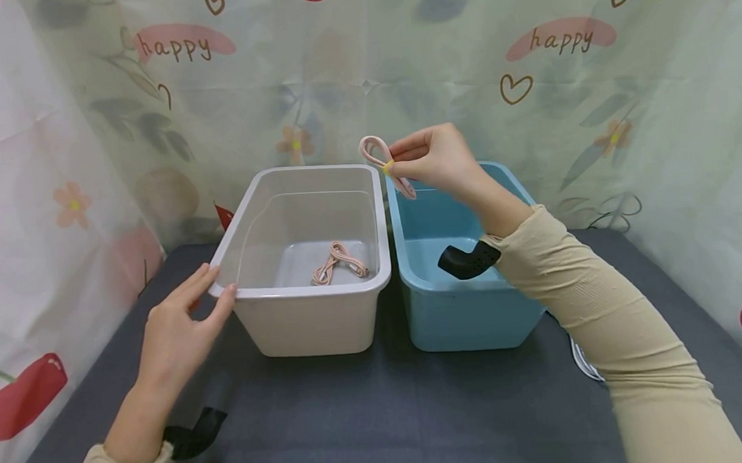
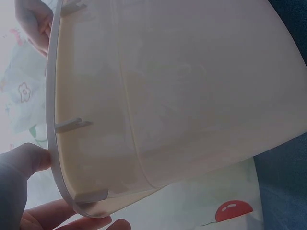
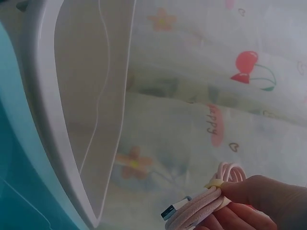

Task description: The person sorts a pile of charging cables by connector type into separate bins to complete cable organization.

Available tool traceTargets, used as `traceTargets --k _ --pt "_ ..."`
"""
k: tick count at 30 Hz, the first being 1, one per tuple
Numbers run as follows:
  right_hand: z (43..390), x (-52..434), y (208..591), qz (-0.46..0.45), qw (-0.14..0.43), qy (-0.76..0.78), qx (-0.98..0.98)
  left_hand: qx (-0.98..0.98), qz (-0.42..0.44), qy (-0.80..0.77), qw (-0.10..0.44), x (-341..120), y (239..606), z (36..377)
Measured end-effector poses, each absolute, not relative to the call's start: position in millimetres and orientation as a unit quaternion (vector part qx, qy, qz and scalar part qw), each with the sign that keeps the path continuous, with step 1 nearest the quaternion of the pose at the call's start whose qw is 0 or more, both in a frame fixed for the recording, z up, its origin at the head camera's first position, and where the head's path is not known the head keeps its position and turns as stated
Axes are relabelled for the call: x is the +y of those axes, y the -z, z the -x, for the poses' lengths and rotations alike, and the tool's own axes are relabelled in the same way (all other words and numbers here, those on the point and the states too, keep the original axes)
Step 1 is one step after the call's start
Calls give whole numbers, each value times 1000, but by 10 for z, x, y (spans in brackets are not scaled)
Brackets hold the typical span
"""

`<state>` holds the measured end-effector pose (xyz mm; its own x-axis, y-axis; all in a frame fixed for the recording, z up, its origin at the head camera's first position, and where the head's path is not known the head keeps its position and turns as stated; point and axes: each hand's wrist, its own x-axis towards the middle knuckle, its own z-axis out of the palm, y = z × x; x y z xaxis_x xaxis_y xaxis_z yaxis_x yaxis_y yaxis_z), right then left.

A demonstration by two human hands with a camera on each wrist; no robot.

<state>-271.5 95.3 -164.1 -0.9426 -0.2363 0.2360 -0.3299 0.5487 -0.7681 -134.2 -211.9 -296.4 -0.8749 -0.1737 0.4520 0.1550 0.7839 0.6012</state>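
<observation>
Pinching a coiled pink cable [image 1: 384,161] above the bins' shared edge, the right hand [image 1: 435,158] holds it aloft; the left hand [image 1: 179,328], fingers straight, touches the white bin [image 1: 313,320] rim.

This looks like a makeshift recording booth rather than a lived-in room. A printed floral curtain [image 1: 361,69] encloses a dark cloth-covered table [image 1: 382,415] on three sides

Two bins stand side by side on the table [image 1: 382,415]: the left bin [image 1: 313,320] holds a coiled cable [image 1: 337,262]; the right bin [image 1: 465,318] adjoins it. A second cable [image 1: 384,161] hangs above their shared rims. A curtain [image 1: 361,69] hangs behind.
</observation>
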Motion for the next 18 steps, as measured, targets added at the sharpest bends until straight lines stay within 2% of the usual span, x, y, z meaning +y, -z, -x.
traceTargets --k 18 --pt "2992 463 1776 -148 26 -459 -876 -912 -2 324 252 -2124 2967 1342"
